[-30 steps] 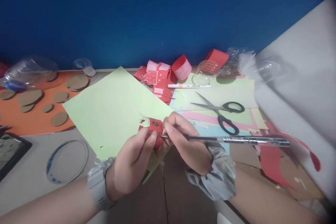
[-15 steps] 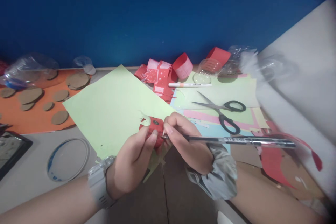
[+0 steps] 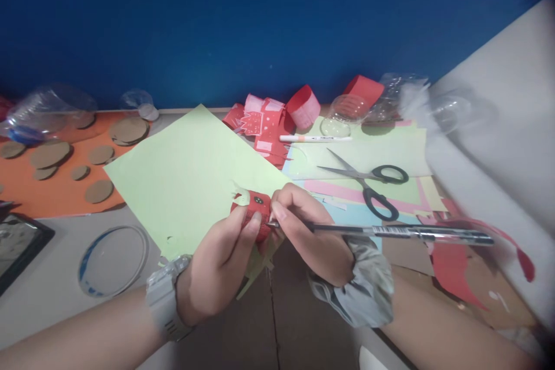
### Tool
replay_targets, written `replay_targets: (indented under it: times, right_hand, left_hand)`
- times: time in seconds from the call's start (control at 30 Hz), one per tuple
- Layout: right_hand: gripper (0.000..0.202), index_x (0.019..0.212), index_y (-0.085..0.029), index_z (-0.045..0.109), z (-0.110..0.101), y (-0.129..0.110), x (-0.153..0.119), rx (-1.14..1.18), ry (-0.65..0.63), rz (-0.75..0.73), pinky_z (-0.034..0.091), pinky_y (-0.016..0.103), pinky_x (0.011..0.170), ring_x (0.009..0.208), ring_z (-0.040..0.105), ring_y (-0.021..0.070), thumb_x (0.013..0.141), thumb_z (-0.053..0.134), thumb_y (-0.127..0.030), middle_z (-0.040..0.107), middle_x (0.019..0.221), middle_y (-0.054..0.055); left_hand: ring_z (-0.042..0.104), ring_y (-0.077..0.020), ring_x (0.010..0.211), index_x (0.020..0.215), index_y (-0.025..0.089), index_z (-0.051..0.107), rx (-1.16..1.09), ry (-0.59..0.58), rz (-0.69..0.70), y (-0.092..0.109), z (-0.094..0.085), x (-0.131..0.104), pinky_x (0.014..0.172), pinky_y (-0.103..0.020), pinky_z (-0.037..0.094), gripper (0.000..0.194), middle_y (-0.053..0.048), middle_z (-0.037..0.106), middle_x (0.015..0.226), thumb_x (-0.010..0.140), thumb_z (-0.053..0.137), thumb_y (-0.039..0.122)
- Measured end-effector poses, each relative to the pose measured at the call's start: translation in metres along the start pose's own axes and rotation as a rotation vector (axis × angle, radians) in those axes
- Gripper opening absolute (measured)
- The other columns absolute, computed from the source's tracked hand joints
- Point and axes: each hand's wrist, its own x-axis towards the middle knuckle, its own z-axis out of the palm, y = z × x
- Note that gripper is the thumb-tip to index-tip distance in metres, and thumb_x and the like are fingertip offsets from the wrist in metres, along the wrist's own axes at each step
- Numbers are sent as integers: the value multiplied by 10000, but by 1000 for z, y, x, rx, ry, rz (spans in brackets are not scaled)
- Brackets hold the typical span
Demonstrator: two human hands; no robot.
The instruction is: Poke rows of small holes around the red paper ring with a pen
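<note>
Between the thumb and fingers of my left hand [image 3: 219, 263] is a small red paper figure [image 3: 259, 201], with a black-drawn eye, dark lines and a pale green paper piece on its top left. My right hand [image 3: 303, 231] pinches a clear-barrelled pen [image 3: 390, 231] close to its tip. That tip touches or nearly touches the red paper; I cannot tell which. Behind the figure lies a light green paper sheet [image 3: 186, 167], turned cornerwise. Part of the figure's lower side is hidden by my fingers.
Black-handled scissors [image 3: 364, 176] lie half spread on coloured papers at right. A white marker [image 3: 316, 139] rests near red paper pieces [image 3: 269, 133]. Cardboard discs [image 3: 99, 191] lie on orange paper [image 3: 26, 196] at left, near a tape ring [image 3: 82, 269] and clear plastic [image 3: 47, 113].
Both hands keep their grips on the figure and the pen. The pen's back end has shifted slightly right, and the whole view has moved a little.
</note>
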Motion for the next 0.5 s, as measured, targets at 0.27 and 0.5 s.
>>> replay_targets:
  times: [0.27, 0.5]
  right_hand:
    - [304, 769, -233, 451, 0, 0, 0, -39, -7, -11, 386, 295, 587, 614, 472, 142, 1026, 486, -391, 480, 708, -29]
    - [326, 746, -228, 468, 1, -3, 0, -62, -13, -23, 399, 294, 585, 616, 485, 143, 1012, 514, -411, 514, 715, -18]
  left_hand:
    - [538, -122, 681, 780, 229, 499, 4, -14, 14, 1, -1, 0, 702, -246, 425, 336, 52, 599, 717, 1085, 371, 287]
    - [520, -123, 645, 748, 233, 476, 26, 6, 23, 2, -1, -1, 646, -256, 408, 351, 54, 574, 686, 1079, 384, 302]
